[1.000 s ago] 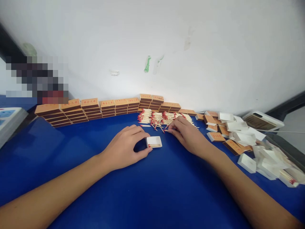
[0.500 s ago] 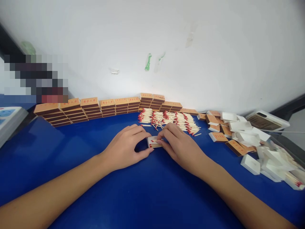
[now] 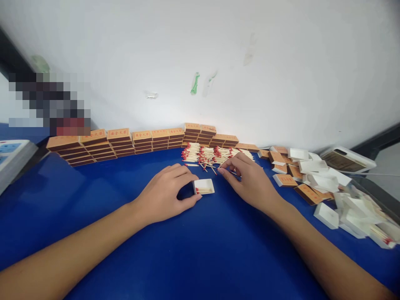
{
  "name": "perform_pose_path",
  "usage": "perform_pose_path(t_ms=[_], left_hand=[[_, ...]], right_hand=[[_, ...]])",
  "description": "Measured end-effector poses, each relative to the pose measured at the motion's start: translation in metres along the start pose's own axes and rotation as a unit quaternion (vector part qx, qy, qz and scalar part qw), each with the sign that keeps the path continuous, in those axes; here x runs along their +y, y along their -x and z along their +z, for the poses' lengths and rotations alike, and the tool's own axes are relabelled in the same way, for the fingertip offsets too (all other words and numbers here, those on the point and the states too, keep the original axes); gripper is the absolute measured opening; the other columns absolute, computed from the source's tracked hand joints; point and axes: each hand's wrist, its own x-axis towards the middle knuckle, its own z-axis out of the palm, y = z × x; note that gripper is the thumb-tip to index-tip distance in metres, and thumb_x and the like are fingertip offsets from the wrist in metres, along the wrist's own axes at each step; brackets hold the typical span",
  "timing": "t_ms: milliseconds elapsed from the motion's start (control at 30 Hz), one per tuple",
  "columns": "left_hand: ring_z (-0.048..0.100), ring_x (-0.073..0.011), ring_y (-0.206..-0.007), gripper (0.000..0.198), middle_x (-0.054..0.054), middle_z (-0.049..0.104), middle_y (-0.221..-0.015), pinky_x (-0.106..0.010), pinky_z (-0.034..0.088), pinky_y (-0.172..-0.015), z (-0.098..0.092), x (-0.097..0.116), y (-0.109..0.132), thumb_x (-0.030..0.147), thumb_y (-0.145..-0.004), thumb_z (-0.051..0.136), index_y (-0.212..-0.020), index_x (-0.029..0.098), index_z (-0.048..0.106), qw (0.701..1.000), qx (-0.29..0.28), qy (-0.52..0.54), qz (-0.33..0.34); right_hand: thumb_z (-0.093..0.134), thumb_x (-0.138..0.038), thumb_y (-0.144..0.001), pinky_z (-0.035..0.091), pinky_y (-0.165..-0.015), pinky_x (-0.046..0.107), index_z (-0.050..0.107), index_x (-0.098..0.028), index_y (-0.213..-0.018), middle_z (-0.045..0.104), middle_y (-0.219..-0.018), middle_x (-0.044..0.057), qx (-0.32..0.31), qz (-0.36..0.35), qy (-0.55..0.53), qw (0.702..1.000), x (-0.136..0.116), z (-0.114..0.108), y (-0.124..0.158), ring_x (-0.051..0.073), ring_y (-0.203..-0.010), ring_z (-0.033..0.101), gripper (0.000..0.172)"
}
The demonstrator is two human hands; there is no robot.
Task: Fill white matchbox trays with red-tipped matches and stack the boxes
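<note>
My left hand (image 3: 170, 189) grips the left end of a small white matchbox tray (image 3: 208, 183) on the blue table, thumb at its near side and forefinger at its far side. A few red-tipped matches (image 3: 204, 191) lie along the tray's near side, heads to the left. My right hand (image 3: 245, 177) is at the near edge of a spread of loose matches (image 3: 198, 154), right of the tray and apart from it. Its thumb and forefinger are drawn together in a pinch; whatever is between them cannot be made out. The hand covers part of the spread.
Stacked orange matchboxes (image 3: 118, 135) line the wall. At the right lie loose matchbox sleeves (image 3: 308, 194), a heap of white trays (image 3: 326, 214), and a white device (image 3: 350, 158) with a cable. A white box (image 3: 14, 160) stands far left. A pixelated patch covers the upper left.
My right hand has left the tray and moved right and away from me to the loose matches. The inside of the tray now shows. My left hand keeps its hold.
</note>
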Motion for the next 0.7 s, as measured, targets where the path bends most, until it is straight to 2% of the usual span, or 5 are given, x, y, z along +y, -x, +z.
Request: perform_pose_path(t_ms=[200, 300, 467, 567, 700], left_hand=[[0.069, -0.0259, -0.102, 0.026, -0.008, 0.075, -0.109, -0.045, 0.057, -0.092, 0.001, -0.001, 0.001, 0.034, -0.097, 0.073, -0.119, 0.021, 0.071, 1.000, -0.004, -0.004, 0.000], [0.069, -0.0260, -0.101, 0.026, -0.008, 0.075, -0.109, -0.045, 0.056, -0.093, 0.001, -0.002, 0.001, 0.036, -0.097, 0.073, -0.118, 0.020, 0.071, 1.000, -0.004, -0.006, 0.001], [0.069, -0.0261, -0.102, 0.027, -0.008, 0.075, -0.110, -0.045, 0.057, -0.092, 0.001, -0.001, 0.001, 0.035, -0.097, 0.074, -0.118, 0.019, 0.071, 1.000, 0.001, -0.004, 0.001], [0.069, -0.0260, -0.102, 0.027, -0.008, 0.075, -0.109, -0.044, 0.057, -0.092, 0.001, -0.001, 0.001, 0.035, -0.097, 0.073, -0.119, 0.019, 0.071, 1.000, -0.002, -0.005, 0.002], [0.069, -0.0259, -0.102, 0.027, -0.008, 0.075, -0.109, -0.044, 0.056, -0.091, 0.001, 0.000, 0.000, 0.036, -0.097, 0.073, -0.119, 0.020, 0.071, 1.000, -0.001, -0.004, -0.001]], right_hand=[[0.063, -0.039, -0.102, 0.049, -0.069, 0.038, 0.066, -0.024, -0.100, 0.064, -0.099, 0.007, -0.008, 0.004, 0.000, 1.000, -0.002, 0.013, 0.000, 0.022, -0.079, 0.061, 0.015], [0.064, -0.033, -0.100, 0.048, -0.068, 0.037, 0.065, -0.024, -0.094, 0.065, -0.098, 0.007, -0.004, 0.010, 0.002, 1.000, -0.003, 0.018, -0.002, 0.022, -0.079, 0.061, 0.011], [0.059, -0.027, -0.099, 0.048, -0.069, 0.037, 0.062, -0.023, -0.089, 0.062, -0.094, 0.006, -0.043, 0.014, 0.004, 0.999, 0.005, 0.009, -0.003, 0.022, -0.079, 0.061, 0.012], [0.059, -0.025, -0.099, 0.050, -0.071, 0.037, 0.065, -0.022, -0.099, 0.063, -0.102, 0.008, -0.074, -0.001, -0.016, 0.997, 0.008, 0.000, -0.002, 0.022, -0.082, 0.062, 0.007], [0.055, -0.016, -0.097, 0.052, -0.075, 0.037, 0.068, -0.023, -0.108, 0.062, -0.107, 0.009, -0.092, -0.025, -0.044, 0.994, 0.006, -0.003, -0.001, 0.022, -0.087, 0.062, 0.018]])
